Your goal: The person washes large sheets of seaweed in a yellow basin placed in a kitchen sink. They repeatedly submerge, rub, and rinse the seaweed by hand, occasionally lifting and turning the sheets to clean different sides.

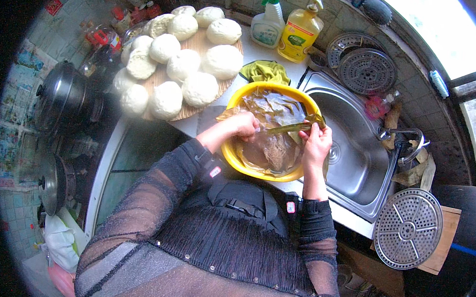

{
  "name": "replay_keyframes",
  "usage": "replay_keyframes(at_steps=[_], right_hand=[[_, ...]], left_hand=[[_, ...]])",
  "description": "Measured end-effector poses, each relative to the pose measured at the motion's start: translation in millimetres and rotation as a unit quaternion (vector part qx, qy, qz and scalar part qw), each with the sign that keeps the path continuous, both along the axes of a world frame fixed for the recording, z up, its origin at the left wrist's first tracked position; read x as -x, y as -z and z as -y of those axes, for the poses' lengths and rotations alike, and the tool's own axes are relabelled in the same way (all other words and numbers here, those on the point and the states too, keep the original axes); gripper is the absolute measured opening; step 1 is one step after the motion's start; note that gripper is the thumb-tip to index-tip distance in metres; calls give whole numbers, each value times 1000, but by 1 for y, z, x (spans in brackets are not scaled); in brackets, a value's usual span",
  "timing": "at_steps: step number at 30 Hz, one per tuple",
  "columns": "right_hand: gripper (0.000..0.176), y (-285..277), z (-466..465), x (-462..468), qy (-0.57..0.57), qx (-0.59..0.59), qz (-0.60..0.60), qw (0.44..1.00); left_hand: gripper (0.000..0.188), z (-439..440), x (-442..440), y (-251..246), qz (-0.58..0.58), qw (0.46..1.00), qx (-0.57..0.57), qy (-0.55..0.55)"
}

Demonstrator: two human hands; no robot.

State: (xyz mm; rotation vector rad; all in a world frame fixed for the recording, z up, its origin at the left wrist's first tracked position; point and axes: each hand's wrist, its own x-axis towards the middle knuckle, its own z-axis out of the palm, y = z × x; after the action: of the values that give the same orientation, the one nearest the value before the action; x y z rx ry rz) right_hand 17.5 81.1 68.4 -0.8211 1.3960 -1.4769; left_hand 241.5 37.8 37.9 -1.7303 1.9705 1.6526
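A yellow plastic basin [227, 152] in front of me holds cloudy water and broad brownish-green leaves [274, 105]. My right hand [318, 141], over the basin's right side, pinches a long green leaf [291, 128] that stretches leftward across the water. Over the left side, my left hand [243, 126] has its fingers curled close to the leaf's far end. Whether it grips anything is hidden by the fingers. A tan fibrous clump [277, 153], possibly a scrubber, lies in the water below the leaf.
Several white dough buns [200, 89] cover a wooden board [230, 81] at left. A stainless sink [352, 165] adjoins the basin's right. Behind stand a spray bottle [268, 22], a yellow pump bottle [300, 33] and a green cloth [265, 71]. A steamer plate [408, 228] is at right.
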Motion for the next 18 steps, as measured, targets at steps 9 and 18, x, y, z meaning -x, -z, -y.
replay_keyframes(at_steps=[9, 18], right_hand=[[12, 10, -10, -23, -149, 63, -389, 907], [16, 5, -17, -33, -225, 98, -438, 865]], left_hand=[[25, -12, 14, -5, 55, 953, 294, 48], [28, -11, 18, -25, 44, 941, 336, -7]])
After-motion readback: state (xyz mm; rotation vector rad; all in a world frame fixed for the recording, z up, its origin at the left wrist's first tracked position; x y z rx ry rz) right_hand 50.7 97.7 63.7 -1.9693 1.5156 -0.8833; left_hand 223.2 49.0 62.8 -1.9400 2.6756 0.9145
